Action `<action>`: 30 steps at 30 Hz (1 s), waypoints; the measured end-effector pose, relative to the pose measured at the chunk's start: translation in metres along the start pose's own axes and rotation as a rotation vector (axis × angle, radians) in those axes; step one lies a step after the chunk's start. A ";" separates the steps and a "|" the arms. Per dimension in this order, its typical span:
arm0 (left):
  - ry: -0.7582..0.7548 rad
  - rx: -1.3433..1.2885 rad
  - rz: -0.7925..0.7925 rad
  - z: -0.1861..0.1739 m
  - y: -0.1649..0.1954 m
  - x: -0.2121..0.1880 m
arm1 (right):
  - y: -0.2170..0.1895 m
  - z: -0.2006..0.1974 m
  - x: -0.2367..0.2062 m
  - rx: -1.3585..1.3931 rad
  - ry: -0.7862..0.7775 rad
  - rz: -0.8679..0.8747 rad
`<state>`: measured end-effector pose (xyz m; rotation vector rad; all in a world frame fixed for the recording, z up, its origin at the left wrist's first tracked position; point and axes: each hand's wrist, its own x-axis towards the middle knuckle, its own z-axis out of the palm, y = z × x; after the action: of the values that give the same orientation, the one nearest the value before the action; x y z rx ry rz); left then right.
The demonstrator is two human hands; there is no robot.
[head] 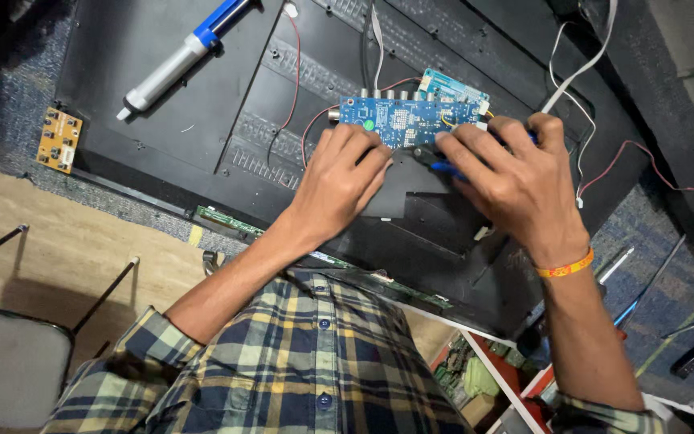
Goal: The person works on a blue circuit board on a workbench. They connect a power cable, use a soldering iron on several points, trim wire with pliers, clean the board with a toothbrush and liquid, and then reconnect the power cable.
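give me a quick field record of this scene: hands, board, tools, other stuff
left hand: fingertips rest on the lower edge of the blue circuit board
right hand: over the board's right end, gripping a blue-handled tool
board: lies on the black back panel, red and white wires attached
syringe-like tool: white and blue, on the panel, upper left
small orange board: on the carpet, left of the panel
wristband: orange, right wrist

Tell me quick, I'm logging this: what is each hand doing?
Left hand: fingers curled, resting on the blue board; grip cannot be told.
Right hand: closed on a blue-handled tool.
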<state>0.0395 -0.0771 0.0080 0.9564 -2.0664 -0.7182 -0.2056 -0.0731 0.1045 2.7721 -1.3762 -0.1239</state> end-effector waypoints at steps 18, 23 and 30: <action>-0.008 -0.021 -0.067 0.004 -0.006 0.008 | 0.011 0.002 0.017 -0.050 -0.014 -0.060; -0.014 -0.027 -0.060 0.003 -0.007 0.007 | 0.009 -0.006 0.026 -0.111 0.036 -0.098; 0.011 -0.028 -0.055 0.003 -0.006 0.008 | 0.011 -0.009 0.032 -0.168 0.028 -0.171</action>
<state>0.0354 -0.0864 0.0053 1.0032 -2.0218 -0.7667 -0.1939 -0.1055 0.1128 2.7342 -1.0672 -0.1959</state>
